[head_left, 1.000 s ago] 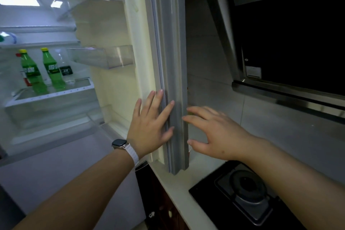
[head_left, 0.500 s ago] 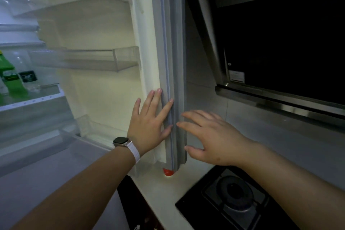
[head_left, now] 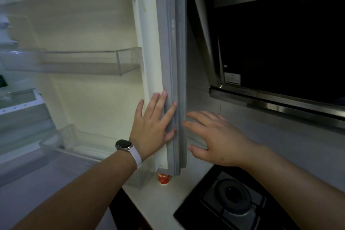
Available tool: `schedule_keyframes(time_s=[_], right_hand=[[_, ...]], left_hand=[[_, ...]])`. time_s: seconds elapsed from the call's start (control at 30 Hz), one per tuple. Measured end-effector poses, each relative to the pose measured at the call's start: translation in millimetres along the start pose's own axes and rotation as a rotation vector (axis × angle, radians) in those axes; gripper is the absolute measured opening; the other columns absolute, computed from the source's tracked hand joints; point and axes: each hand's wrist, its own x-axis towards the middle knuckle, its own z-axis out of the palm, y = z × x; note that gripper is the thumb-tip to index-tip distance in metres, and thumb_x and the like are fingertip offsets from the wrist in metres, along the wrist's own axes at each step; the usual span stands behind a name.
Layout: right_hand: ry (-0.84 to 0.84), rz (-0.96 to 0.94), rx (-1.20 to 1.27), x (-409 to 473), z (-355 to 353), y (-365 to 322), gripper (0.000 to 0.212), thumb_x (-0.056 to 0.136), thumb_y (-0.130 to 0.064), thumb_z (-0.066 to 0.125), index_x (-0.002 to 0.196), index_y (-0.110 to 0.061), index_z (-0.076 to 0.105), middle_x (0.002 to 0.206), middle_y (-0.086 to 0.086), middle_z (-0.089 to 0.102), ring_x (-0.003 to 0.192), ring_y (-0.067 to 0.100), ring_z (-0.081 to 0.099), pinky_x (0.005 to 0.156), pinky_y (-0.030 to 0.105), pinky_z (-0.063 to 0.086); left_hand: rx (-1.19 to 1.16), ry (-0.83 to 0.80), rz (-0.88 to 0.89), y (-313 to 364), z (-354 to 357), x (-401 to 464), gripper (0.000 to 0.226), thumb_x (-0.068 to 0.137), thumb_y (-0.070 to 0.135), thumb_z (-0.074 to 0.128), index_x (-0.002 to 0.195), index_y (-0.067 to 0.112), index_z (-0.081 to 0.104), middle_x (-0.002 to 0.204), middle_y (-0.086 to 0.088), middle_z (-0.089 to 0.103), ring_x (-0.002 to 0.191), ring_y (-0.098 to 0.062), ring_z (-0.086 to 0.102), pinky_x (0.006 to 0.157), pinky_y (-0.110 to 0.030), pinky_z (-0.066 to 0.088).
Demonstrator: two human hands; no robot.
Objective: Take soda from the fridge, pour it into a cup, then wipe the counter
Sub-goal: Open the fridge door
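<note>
- Head view: an open fridge door (head_left: 104,99) is seen from its inner side, standing edge-on toward the camera, cream liner facing left.
- The left hand (head_left: 155,127) is laid flat against the door's inner edge, fingers straight and spread, fingertips on the grey gasket (head_left: 171,43); nothing is grasped.
- A watch (head_left: 123,145) with a pale strap is worn on the left wrist.
- The right hand (head_left: 218,140) is held on the outer side of the door edge, fingers extended and relaxed; nothing is gripped. Whether its fingertips touch the door cannot be told.
- Clear door shelves are mounted on the liner: an upper one (head_left: 80,63) at mid-height and a lower one (head_left: 74,140) near the bottom; nothing can be made out in either.
- The fridge interior (head_left: 16,102) is cut off at the left edge and blurred; a dark green patch is seen at the far left, too blurred to name as soda.
- The soda itself cannot be identified in this view.
- A small red cup (head_left: 164,178) is stood on the pale counter (head_left: 158,203), directly under the bottom corner of the door and partly hidden by it.
- A black gas hob (head_left: 233,201) with one burner is set into the counter at the right, just beside the cup's stretch of counter.
- A range hood (head_left: 276,46) with dark glass and a steel trim is mounted above the hob, against the tiled wall (head_left: 261,136).
</note>
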Motion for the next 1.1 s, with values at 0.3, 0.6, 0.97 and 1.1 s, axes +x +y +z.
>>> schedule_keyframes(time_s=[0.3, 0.6, 0.97, 1.1], right_hand=[[-0.01, 0.008, 0.012, 2.1, 3.7, -6.8, 0.061, 0.088, -0.06, 0.044, 0.142, -0.036, 0.032, 0.152, -0.005, 0.029, 0.139, 0.016, 0.026, 0.111, 0.034, 0.022], [0.013, -0.082, 0.065, -1.5, -1.4, -15.8, 0.062, 0.089, -0.059, 0.046, 0.144, -0.035, 0.032, 0.151, -0.008, 0.028, 0.138, 0.014, 0.025, 0.11, 0.034, 0.027], [0.03, -0.391, 0.191, 29.9, 2.1, -71.1, 0.061, 0.091, -0.057, 0.046, 0.146, -0.035, 0.029, 0.157, -0.009, 0.02, 0.142, 0.012, 0.016, 0.111, 0.03, 0.014], [0.052, -0.484, 0.248, 47.7, 10.9, -102.7, 0.059, 0.089, -0.056, 0.045, 0.143, -0.034, 0.035, 0.155, -0.006, 0.026, 0.14, 0.015, 0.022, 0.111, 0.031, 0.017]], left_hand=[[0.026, -0.072, -0.011, 2.7, -9.0, 0.3, 0.077, 0.083, 0.056, 0.058, 0.148, 0.02, 0.038, 0.156, -0.02, 0.027, 0.143, -0.036, 0.029, 0.108, -0.063, 0.022], [-0.245, -0.041, 0.016, -4.7, -50.0, -11.2, 0.053, 0.081, 0.037, 0.065, 0.128, 0.016, 0.059, 0.147, -0.017, 0.041, 0.137, -0.034, 0.038, 0.109, -0.052, 0.031], [-0.041, -0.348, -0.153, -72.6, -112.2, -99.0, 0.055, 0.08, 0.045, 0.06, 0.125, 0.014, 0.06, 0.142, -0.015, 0.049, 0.13, -0.037, 0.044, 0.098, -0.048, 0.04], [0.068, -0.463, -0.272, -90.4, -148.3, -131.5, 0.061, 0.08, 0.052, 0.056, 0.129, 0.017, 0.058, 0.143, -0.014, 0.048, 0.131, -0.036, 0.044, 0.099, -0.049, 0.041]])
